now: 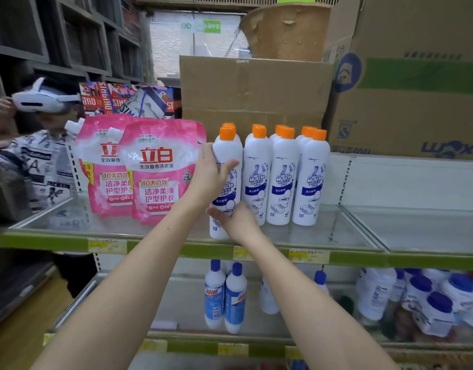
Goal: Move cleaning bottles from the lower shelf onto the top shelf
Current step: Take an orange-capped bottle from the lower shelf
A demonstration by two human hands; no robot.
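Hands point(219, 198) grip bottle point(227, 156) at top shelf point(176, 248) front edge.

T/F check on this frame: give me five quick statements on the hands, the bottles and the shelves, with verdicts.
1. Both hands are on the same orange-capped bottle. True: left hand wraps its upper body, right hand its base.
2. The held bottle has a blue cap. False: orange.
3. Pink pouches stand left of the orange-capped bottles. True.
4. The lower shelf is bare. False: blue-capped bottles stand there.
5. Cardboard boxes sit behind the bottles on the top shelf. True.
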